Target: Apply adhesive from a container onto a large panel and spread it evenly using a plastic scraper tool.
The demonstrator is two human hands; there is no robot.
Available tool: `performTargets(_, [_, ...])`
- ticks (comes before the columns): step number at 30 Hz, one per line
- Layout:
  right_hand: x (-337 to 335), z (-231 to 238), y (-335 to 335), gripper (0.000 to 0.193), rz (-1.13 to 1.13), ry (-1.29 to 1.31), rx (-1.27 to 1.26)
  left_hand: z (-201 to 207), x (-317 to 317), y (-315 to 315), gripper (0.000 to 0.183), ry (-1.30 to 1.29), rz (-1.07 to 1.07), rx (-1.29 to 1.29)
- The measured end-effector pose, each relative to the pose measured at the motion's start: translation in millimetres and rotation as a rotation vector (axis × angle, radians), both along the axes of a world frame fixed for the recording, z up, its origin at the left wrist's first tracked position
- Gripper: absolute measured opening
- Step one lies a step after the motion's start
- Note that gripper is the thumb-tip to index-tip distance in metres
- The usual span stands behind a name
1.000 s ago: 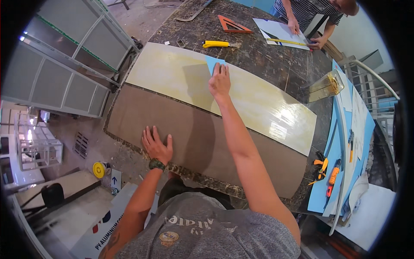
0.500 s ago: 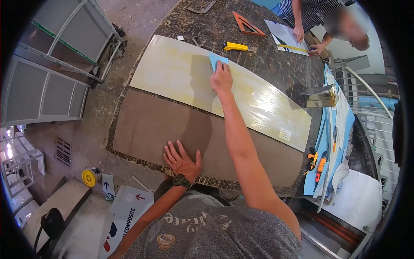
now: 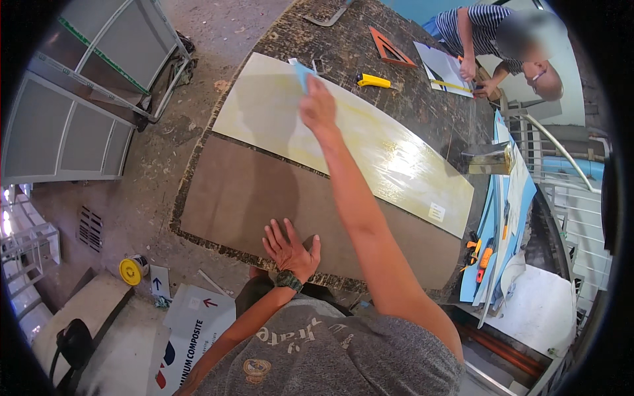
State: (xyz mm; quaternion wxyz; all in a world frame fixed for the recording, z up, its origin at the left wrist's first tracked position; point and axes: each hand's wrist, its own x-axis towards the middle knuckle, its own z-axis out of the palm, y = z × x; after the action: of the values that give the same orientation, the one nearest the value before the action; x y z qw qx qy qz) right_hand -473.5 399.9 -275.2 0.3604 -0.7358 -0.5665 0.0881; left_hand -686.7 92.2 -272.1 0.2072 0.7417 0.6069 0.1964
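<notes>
While the right hand [image 3: 318,105] pinches a blue piece [image 3: 304,74] near the far edge of the pale panel [image 3: 380,148], the left hand [image 3: 292,254], fingers spread, rests on the brown panel [image 3: 297,198] nearside of it, apparently bracing the reach.

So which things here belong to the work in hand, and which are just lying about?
In the work:
- light blue piece, held in the right hand
- glossy yellowish panel beneath it
- brown panel, under the left hand

Apparently lying about:
- yellow knife
- orange triangle
- yellow-lidded tub
</notes>
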Motion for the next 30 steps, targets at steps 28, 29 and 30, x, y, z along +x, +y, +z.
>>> performTargets(28, [55, 39, -228, 0.04, -0.371, -0.233, -0.139, -8, -41, 344, 0.049, 0.011, 0.129, 0.005])
performTargets(29, [57, 38, -236, 0.041, -0.382, -0.244, -0.144, -11, -38, 346, 0.047, 0.034, 0.124, 0.011])
performTargets(30, [60, 36, -241, 0.042, -0.391, -0.252, -0.149, -13, -37, 349, 0.046, 0.059, 0.12, 0.019])
